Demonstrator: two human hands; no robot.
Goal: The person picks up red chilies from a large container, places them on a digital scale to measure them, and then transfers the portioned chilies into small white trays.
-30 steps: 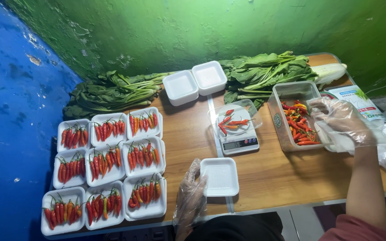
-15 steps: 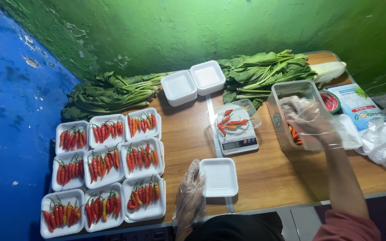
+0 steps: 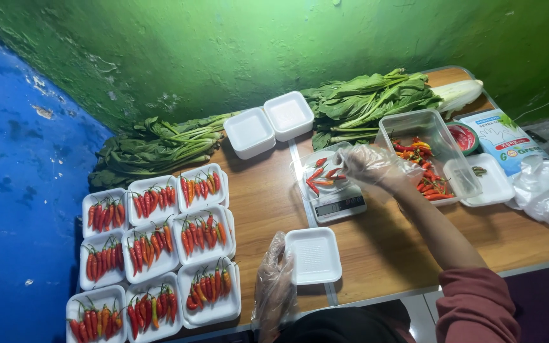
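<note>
The gloved right hand (image 3: 376, 166) hovers over the chillies (image 3: 323, 176) on the scale (image 3: 333, 194) at frame centre, fingers bunched, though whether it pinches 1 is unclear. The left hand (image 3: 273, 282), open, touches the empty foam tray (image 3: 313, 255) at bottom centre. 9 filled trays (image 3: 154, 244) sit lower left.

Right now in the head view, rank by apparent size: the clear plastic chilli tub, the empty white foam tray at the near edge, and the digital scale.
1. Clear plastic chilli tub, largest.
2. Empty white foam tray and digital scale look alike in size; the tray lies nearer the camera and the right hand covers part of the scale, so no ranking between them.
</note>
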